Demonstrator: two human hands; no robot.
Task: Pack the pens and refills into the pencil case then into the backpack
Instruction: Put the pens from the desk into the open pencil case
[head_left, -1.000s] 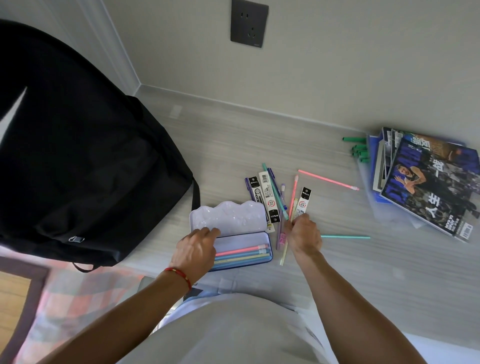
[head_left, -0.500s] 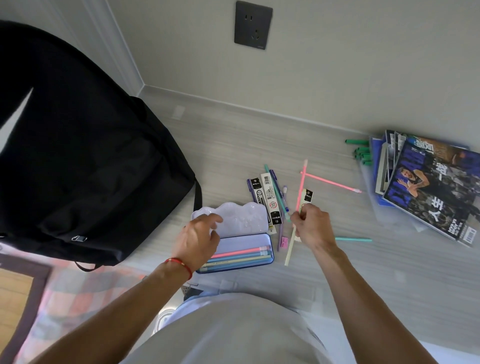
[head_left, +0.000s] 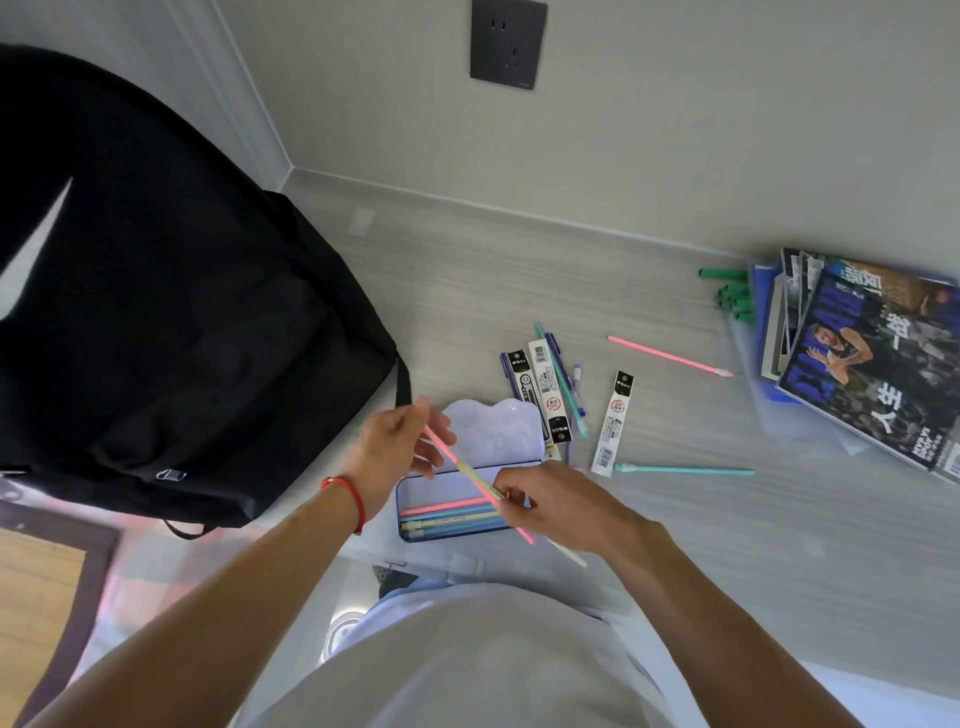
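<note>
An open blue pencil case (head_left: 405, 496) lies on the floor with several pens in it, its pale lid (head_left: 498, 426) tipped back. Above it my right hand (head_left: 556, 501) grips a pink pen and a pale yellow pen (head_left: 475, 475), held slanted. My left hand (head_left: 395, 444) pinches the pink pen's upper end. Three refill packets lie beyond: two (head_left: 543, 392) by the lid, one (head_left: 613, 423) to the right. A teal pen (head_left: 685, 471) and a pink pen (head_left: 670, 356) lie loose on the floor. The black backpack (head_left: 156, 312) stands at the left.
Magazines and a blue folder (head_left: 878, 353) are stacked at the right, with green pen caps (head_left: 730, 293) beside them. The wall with a dark socket (head_left: 508, 44) is just behind. A patterned mat (head_left: 130, 566) lies at lower left.
My right hand lifted two pens off the floor and carried them left, over the case. My left hand left the lid and took hold of their upper end.
</note>
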